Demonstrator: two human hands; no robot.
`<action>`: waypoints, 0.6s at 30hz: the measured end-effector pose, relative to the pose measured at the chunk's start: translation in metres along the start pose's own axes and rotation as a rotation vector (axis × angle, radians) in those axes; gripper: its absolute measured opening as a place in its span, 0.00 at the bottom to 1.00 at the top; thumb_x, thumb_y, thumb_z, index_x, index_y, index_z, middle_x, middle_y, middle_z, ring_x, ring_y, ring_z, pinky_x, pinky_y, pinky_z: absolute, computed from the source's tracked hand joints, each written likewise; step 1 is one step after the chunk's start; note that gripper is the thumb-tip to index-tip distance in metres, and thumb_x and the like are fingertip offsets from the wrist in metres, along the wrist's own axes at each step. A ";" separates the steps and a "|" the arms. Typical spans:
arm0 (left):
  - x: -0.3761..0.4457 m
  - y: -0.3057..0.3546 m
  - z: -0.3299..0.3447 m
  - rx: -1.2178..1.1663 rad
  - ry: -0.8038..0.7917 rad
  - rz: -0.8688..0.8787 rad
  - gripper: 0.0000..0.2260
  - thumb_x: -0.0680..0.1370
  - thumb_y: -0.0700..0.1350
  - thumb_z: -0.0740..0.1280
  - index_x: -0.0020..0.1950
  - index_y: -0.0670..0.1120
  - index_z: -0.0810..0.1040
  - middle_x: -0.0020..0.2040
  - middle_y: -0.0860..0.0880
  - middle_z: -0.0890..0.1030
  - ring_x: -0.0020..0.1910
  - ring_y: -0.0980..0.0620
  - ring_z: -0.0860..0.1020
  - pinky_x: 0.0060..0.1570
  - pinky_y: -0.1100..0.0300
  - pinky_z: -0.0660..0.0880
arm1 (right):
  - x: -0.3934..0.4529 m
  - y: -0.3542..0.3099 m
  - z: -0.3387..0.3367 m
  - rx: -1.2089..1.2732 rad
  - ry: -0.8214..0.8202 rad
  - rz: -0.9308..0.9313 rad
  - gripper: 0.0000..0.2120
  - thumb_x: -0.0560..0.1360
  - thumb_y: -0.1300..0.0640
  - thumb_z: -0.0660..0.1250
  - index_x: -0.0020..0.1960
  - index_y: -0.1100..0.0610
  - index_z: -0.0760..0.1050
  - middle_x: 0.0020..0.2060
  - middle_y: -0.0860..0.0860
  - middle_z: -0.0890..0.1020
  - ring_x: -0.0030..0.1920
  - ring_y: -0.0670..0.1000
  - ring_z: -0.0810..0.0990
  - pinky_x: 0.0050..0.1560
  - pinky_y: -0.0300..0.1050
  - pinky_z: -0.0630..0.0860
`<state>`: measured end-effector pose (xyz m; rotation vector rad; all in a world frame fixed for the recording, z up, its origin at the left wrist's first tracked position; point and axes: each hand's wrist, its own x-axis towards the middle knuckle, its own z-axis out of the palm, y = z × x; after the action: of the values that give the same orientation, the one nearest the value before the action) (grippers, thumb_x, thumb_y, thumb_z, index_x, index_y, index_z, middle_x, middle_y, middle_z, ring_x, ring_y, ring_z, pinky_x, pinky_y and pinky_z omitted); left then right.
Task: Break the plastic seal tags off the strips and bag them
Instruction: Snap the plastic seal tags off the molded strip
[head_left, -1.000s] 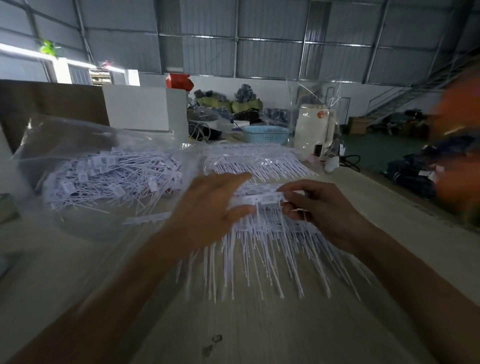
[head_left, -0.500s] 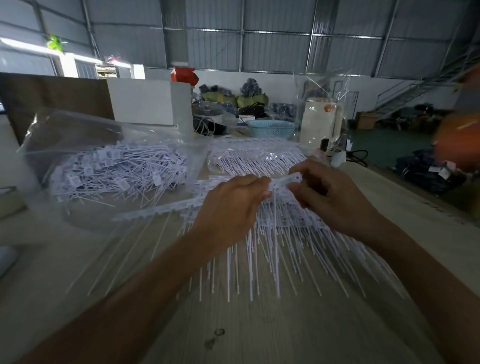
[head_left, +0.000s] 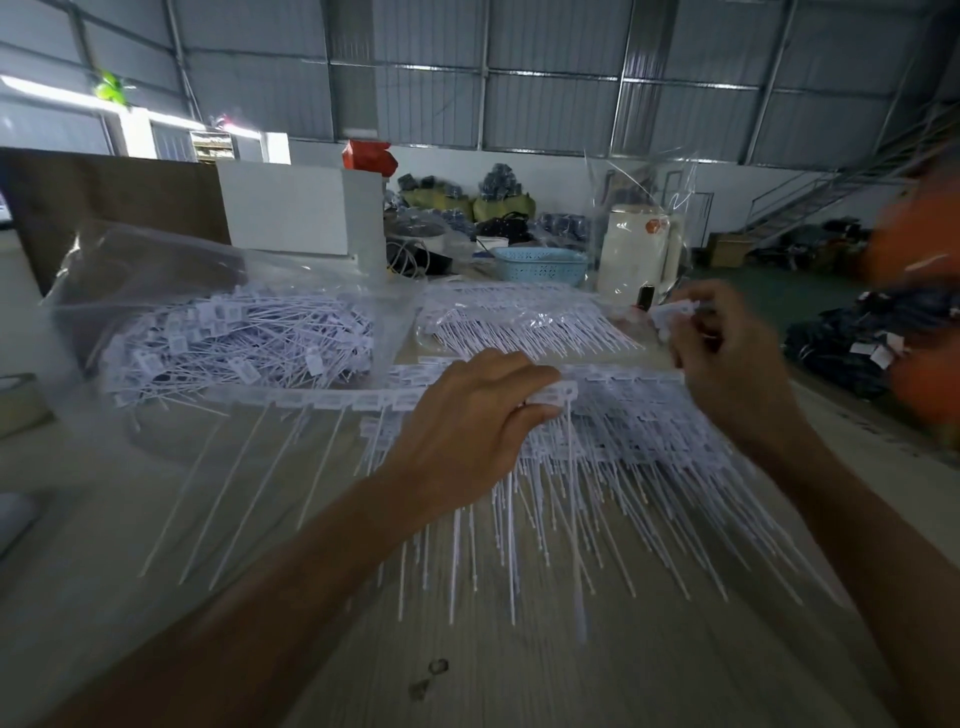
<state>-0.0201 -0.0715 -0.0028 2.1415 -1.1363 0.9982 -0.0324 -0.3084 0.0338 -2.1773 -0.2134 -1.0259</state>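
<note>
Snapping tags off a strip at the bench (head_left: 519, 675)

Left hand (head_left: 467, 421) pinches the strip (head_left: 322, 399), which runs left-right with tails pointing toward the camera. Right hand (head_left: 722, 358), raised apart, pinches a loose tag (head_left: 672, 312). Filled bag (head_left: 228, 332) sits far left.

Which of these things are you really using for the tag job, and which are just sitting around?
Part of the job:
left hand gripping the strip
right hand holding a broken-off tag
pile of strips
clear bag of loose tags

Just sitting around:
blue basket
white jug
white box
</note>
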 end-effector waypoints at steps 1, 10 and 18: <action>0.000 0.000 -0.001 -0.011 0.004 -0.014 0.13 0.79 0.47 0.67 0.61 0.42 0.81 0.50 0.48 0.82 0.48 0.48 0.78 0.47 0.50 0.75 | 0.000 -0.001 -0.002 0.054 -0.013 0.051 0.03 0.83 0.57 0.60 0.56 0.51 0.70 0.38 0.51 0.79 0.31 0.45 0.76 0.26 0.30 0.70; 0.003 0.001 -0.002 -0.154 0.025 -0.214 0.12 0.75 0.50 0.73 0.54 0.50 0.74 0.47 0.51 0.81 0.44 0.51 0.78 0.42 0.48 0.76 | -0.032 -0.040 0.029 0.545 -0.563 0.092 0.14 0.81 0.43 0.57 0.60 0.46 0.75 0.33 0.50 0.74 0.33 0.47 0.68 0.31 0.38 0.64; -0.008 -0.003 -0.005 -0.096 -0.071 -0.097 0.17 0.78 0.53 0.68 0.65 0.49 0.78 0.59 0.52 0.81 0.58 0.56 0.75 0.59 0.59 0.68 | -0.036 -0.028 0.028 0.475 -0.484 0.053 0.05 0.81 0.52 0.63 0.52 0.53 0.73 0.31 0.57 0.68 0.29 0.57 0.60 0.29 0.47 0.60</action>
<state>-0.0221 -0.0623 -0.0060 2.1484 -1.0792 0.8136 -0.0510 -0.2638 0.0104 -1.9364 -0.5577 -0.3495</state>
